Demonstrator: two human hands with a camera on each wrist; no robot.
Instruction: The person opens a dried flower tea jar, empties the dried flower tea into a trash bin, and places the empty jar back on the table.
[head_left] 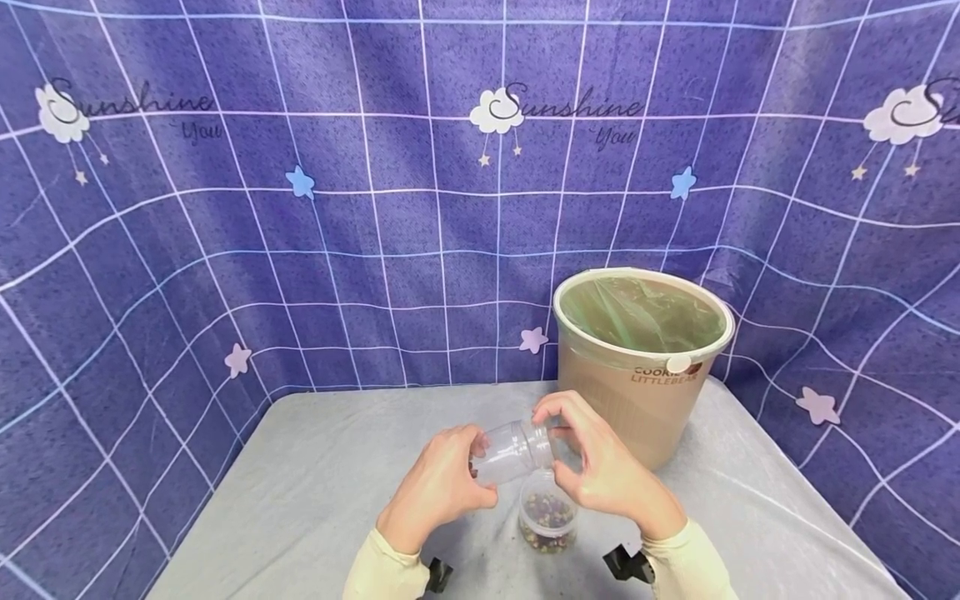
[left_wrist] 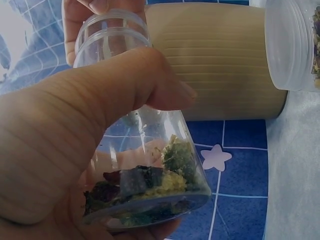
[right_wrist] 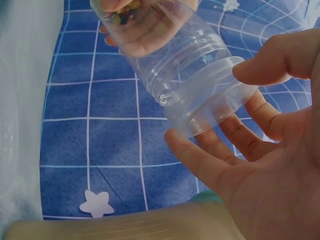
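A clear plastic jar (head_left: 501,454) is tilted on its side above the table, gripped round its body by my left hand (head_left: 442,479). Dried plant pieces (left_wrist: 150,187), dark red, green and yellow, gather at its base in the left wrist view. At the jar's mouth, the fingertips and thumb of my right hand (head_left: 603,467) hold a clear lid (right_wrist: 207,97) by its edge. Below the hands, a second clear jar (head_left: 546,537) with dried buds and petals stands on the table.
A beige bin (head_left: 626,408) with a green liner (head_left: 637,312) stands at the back right of the grey cloth-covered table (head_left: 322,467). Behind and at both sides hangs a blue checked curtain (head_left: 420,217) with stars and clouds.
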